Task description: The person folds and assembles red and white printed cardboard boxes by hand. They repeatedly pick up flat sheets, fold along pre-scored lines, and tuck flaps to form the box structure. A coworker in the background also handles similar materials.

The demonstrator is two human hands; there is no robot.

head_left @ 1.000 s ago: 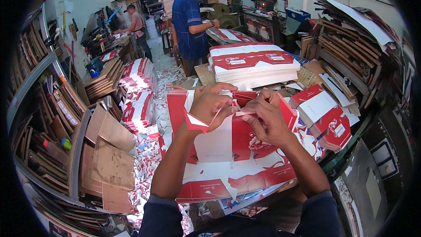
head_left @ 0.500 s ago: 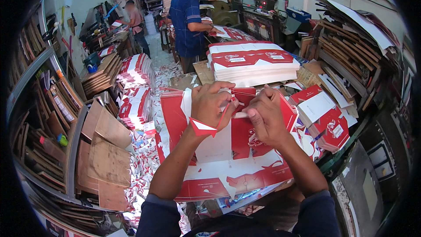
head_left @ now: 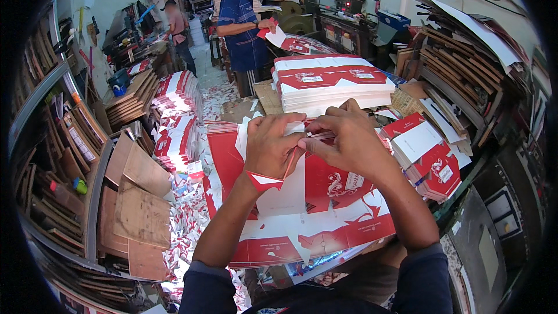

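A stack of printed red-and-white cardboard sheets (head_left: 325, 238) with cut outlines lies in front of me. At its far edge my left hand (head_left: 273, 145) is closed, its fingers pinching the sheets' edge. A thin cardboard scrap (head_left: 264, 181) with a red-and-white triangular end hangs by the left wrist. Close beside it, my right hand (head_left: 346, 139) is bent over the same edge, thumb and fingers closed on a narrow part of the cardboard. The fingers partly hide exactly what is pinched.
A tall stack of printed sheets (head_left: 334, 84) stands just beyond my hands, with another pile (head_left: 427, 157) at the right. Cardboard scraps (head_left: 189, 238) cover the floor at left. Wooden boards (head_left: 145, 209) lean by a metal shelf. A co-worker (head_left: 241, 35) stands ahead, holding a sheet.
My right hand has moved left and turned over, coming up against the left hand at the sheets' edge. The co-worker ahead has lifted a red-and-white piece from the pile.
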